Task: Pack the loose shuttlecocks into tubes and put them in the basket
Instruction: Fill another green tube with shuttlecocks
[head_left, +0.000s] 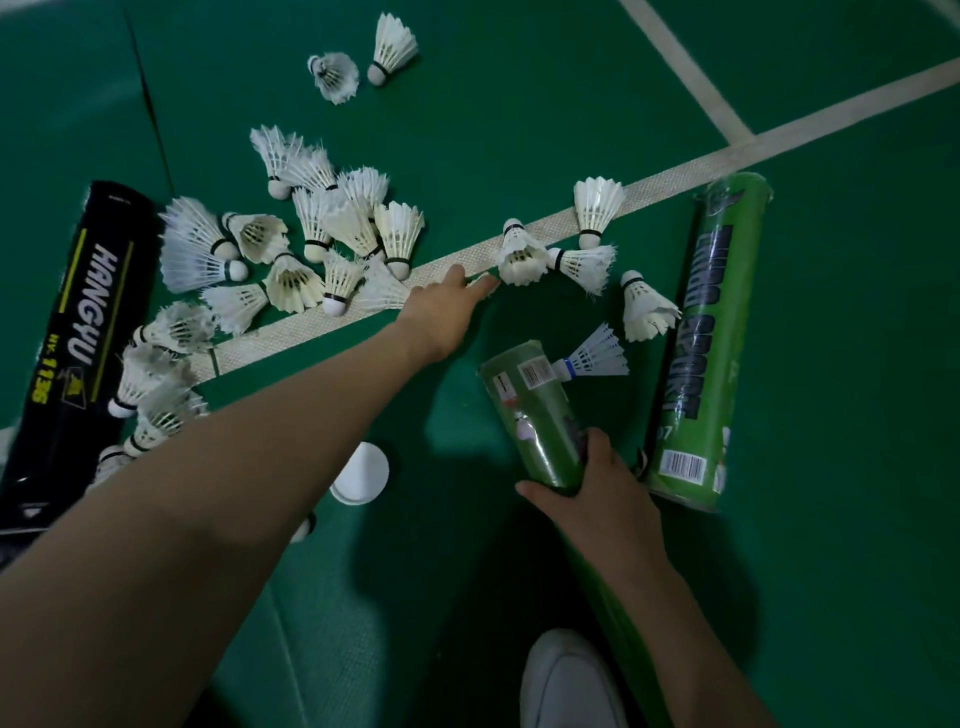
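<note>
Several loose white shuttlecocks (311, 244) lie in a heap on the green court floor. My left hand (447, 306) stretches out flat, fingertips almost at a shuttlecock (519, 257) on the white line; it holds nothing. My right hand (597, 483) grips a green tube (540, 410) near its lower part, tilted up and to the left. A blue-banded shuttlecock (592, 358) lies at that tube's open mouth. A second green tube (701, 338) lies on the floor to the right. A black tube (78, 338) lies at the left. No basket is in view.
A white round tube cap (361, 473) lies on the floor under my left forearm. Two more shuttlecocks (363, 62) sit apart at the top. White court lines (675, 182) cross the floor. My white shoe (571, 680) is at the bottom.
</note>
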